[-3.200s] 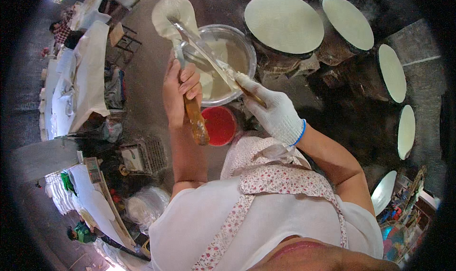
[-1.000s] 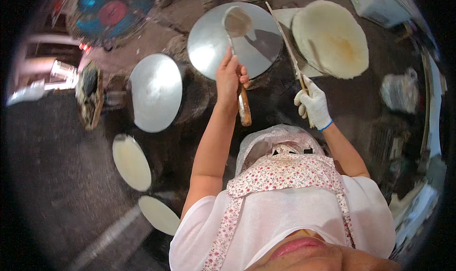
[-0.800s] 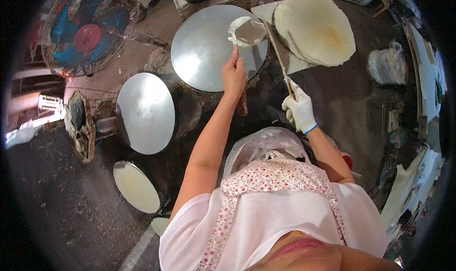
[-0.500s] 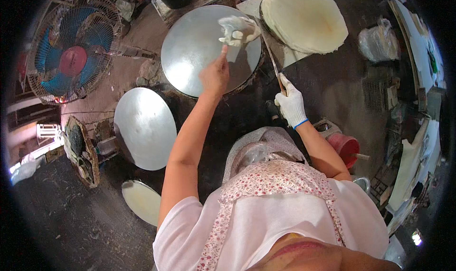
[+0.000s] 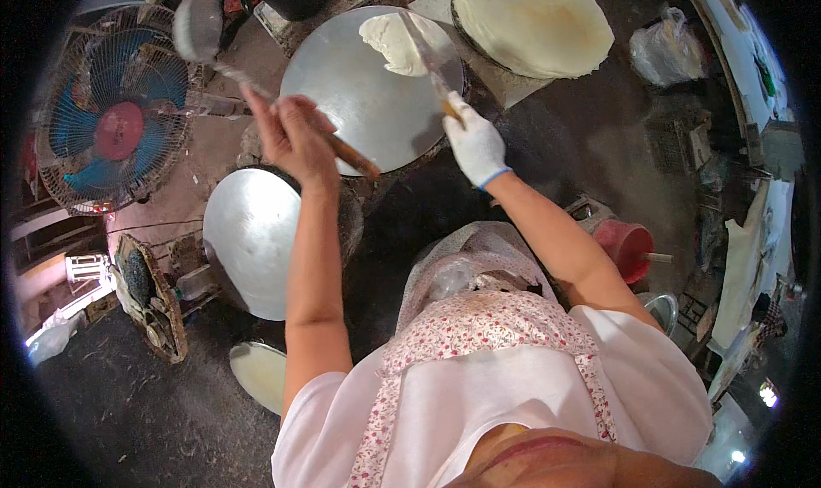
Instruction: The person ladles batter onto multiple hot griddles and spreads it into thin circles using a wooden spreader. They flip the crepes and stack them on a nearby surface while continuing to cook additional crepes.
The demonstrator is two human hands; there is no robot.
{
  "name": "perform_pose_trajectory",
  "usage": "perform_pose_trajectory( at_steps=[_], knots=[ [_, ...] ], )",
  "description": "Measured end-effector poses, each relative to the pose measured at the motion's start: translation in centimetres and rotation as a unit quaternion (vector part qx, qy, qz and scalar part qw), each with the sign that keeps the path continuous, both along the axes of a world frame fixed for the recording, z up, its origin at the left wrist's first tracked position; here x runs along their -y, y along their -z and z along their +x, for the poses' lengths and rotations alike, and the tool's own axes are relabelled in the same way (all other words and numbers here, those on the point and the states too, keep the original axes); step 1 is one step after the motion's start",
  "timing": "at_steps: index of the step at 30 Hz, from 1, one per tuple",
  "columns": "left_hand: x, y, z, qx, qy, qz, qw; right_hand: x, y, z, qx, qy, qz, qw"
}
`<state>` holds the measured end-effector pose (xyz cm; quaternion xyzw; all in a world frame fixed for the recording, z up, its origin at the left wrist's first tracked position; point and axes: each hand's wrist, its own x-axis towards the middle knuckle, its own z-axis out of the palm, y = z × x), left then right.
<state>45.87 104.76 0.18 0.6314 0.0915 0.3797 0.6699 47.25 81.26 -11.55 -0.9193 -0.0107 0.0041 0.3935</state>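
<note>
My bare left hand (image 5: 301, 153) is closed on the handle of a ladle (image 5: 197, 28), whose bowl hangs in the air near the fan. Its brown wooden handle end sticks out beside my wrist. My gloved right hand (image 5: 477, 148) grips the wooden handle of a long, flat spatula (image 5: 428, 59). The spatula's blade lies against a patch of thick white batter (image 5: 386, 41) on the far right part of a large round metal griddle (image 5: 342, 82). Right of that griddle sits a stack of thin, pale round pancakes (image 5: 534, 22).
A second round metal griddle (image 5: 254, 240) stands nearer, on the left, with a pale disc (image 5: 259, 375) below it. A caged fan (image 5: 118, 129) with blue blades is at far left. On the right are a clear plastic bag (image 5: 669, 50) and a red bucket (image 5: 623, 250).
My left hand has swung left, carrying the ladle off the griddle. The white batter now lies on the metal. My right hand has moved left and brought the spatula onto the batter.
</note>
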Motion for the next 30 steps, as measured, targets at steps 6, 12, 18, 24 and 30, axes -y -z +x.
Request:
perform_pose_trajectory(
  at_steps=[6,12,18,24,30],
  knots=[
    [1.2,2.5,-9.5,-0.185,0.061,0.015,0.981,-0.2,-0.1,-0.5,-0.063,-0.004,-0.103,0.993],
    [3.2,3.5,-17.3,-0.291,0.077,-0.083,0.95,2.6,-1.0,0.8,0.039,-0.005,-0.082,0.996],
    [3.4,3.8,-19.2,-0.263,0.098,-0.067,0.957,-4.2,-2.0,4.7,-0.094,-0.068,-0.146,0.982],
    [3.1,2.3,-21.7,-0.237,0.068,-0.105,0.963,0.9,-0.7,3.1,-0.081,-0.022,-0.162,0.983],
    [3.9,2.4,-21.7,-0.228,0.068,-0.111,0.965,-4.4,-2.5,6.7,-0.066,-0.084,-0.101,0.989]
  ],
)
